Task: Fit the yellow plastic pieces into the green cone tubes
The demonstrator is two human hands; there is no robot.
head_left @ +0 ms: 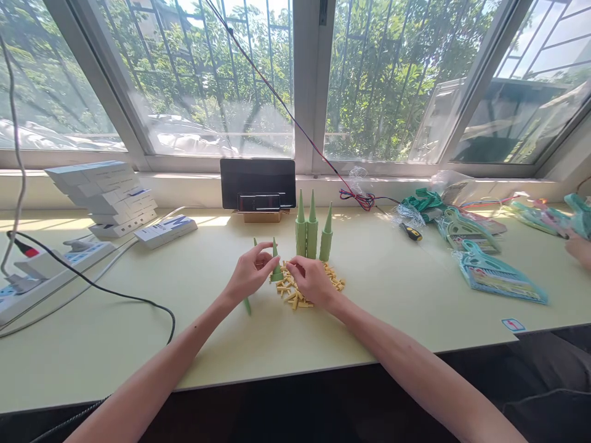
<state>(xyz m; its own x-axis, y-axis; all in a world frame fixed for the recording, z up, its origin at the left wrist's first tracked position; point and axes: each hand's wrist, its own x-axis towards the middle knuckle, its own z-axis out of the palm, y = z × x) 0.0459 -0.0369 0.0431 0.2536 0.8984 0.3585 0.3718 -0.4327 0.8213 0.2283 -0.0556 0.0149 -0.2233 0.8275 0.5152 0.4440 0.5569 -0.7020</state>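
My left hand (250, 271) is closed, its fingers pinched on a small green cone piece (276, 266) that stands on the pale table. My right hand (311, 280) meets it from the right, fingers curled at the cone's base over a pile of several small yellow connector pieces (295, 295). Just behind the hands stand three tall green pointed towers (313, 231). Another green spike (255, 242) shows behind my left hand, and a green piece (247, 305) lies under my left wrist.
A dark tablet on a stand (257, 183) leans by the window sill. White boxes (107, 195), a power strip (50, 266) and a black cable (138, 299) lie at the left. Teal packaged items (496, 274), a screwdriver (410, 231) and another person's hand (579, 249) are at the right.
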